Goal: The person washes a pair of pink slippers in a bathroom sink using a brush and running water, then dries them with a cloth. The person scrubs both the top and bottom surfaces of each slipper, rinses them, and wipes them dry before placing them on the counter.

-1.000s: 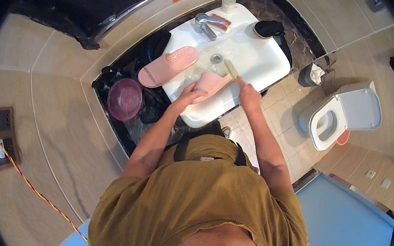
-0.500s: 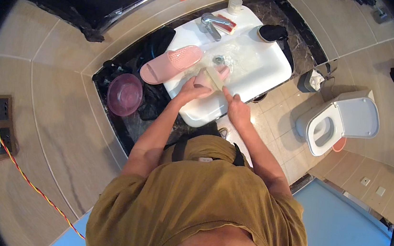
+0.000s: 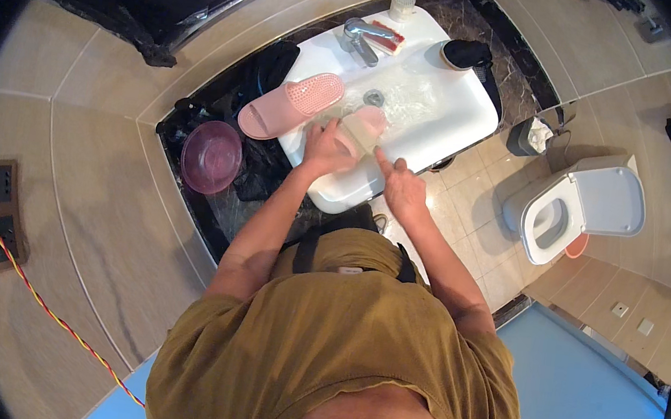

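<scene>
A wet-looking pink slipper [image 3: 367, 120] lies tilted over the near side of the white sink [image 3: 428, 150], its sole end toward the drain. My left hand [image 3: 328, 151] grips its strap end from the left, fingers curled over it. On the other side, my right hand [image 3: 404, 191] has its index finger stretched against the slipper's edge; the thumb is hidden, and the other fingers are bent. The matching pink slipper [image 3: 270, 117] rests on the sink's left rim, its bumpy footbed up. Water spreads in the basin around the metal drain [image 3: 373, 98].
Behind the basin stand a chrome faucet [image 3: 359, 39], a red-and-white brush [image 3: 386, 38] and a white jar [image 3: 402, 5]. A dark shoe [image 3: 464, 54] sits on the right rim. Left is a purple bowl [image 3: 211, 157]; right, a toilet [image 3: 555, 220] and a bin [image 3: 525, 137].
The held slipper has turned, so more of its footbed shows toward the drain. My left hand has shifted slightly up over its strap end; my right hand has moved little.
</scene>
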`<state>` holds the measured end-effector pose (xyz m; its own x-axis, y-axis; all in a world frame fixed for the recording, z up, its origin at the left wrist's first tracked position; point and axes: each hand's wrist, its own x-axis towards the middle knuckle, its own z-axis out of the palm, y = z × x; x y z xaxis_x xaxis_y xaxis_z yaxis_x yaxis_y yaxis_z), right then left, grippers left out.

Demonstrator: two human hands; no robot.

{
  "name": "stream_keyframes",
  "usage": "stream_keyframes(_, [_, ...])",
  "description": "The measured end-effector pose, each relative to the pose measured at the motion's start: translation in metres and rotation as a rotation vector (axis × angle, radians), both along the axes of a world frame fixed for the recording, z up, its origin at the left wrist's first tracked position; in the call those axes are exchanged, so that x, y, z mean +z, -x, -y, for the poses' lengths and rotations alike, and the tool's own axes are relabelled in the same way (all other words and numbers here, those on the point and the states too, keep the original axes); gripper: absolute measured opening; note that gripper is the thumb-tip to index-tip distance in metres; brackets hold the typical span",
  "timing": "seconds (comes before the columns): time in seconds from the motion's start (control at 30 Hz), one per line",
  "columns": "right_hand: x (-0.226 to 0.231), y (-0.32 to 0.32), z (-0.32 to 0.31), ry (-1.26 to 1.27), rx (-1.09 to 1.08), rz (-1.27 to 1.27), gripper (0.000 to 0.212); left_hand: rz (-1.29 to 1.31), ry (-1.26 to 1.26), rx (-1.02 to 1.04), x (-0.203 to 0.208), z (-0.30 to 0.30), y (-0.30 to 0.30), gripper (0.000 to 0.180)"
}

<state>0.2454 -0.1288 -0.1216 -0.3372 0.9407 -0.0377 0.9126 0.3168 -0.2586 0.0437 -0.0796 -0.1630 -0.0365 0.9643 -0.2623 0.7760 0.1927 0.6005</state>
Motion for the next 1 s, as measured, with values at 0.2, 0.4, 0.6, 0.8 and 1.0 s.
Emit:
stream_keyframes(0.2, [-0.028,-0.013,-0.071,0.032,-0.041,0.133,0.042,-0.276,-0.317,-0.140,0.019,0.007,-0.004,0.097])
stream_keyframes(0.4, [-0.074,-0.019,-0.105,-0.007,-0.195,0.231,0.037,0.089,-0.293,-0.095,-0.005,0.006,0.007,0.090])
stream_keyframes(0.6, [-0.045,-0.009,-0.095,0.094,-0.265,-0.149,0.041,0.208,-0.234,0.130,-0.028,-0.002,0.020,0.062])
stream_keyframes(0.8, [0.011,0.016,-0.021,0.045,0.140,-0.225,0.053,0.342,-0.136,0.281,-0.020,-0.002,-0.001,0.051])
stream_keyframes(1.0, [-0.044,-0.039,-0.097,0.132,-0.192,0.066,0.047,0.358,-0.112,0.137,-0.022,0.005,-0.002,0.064])
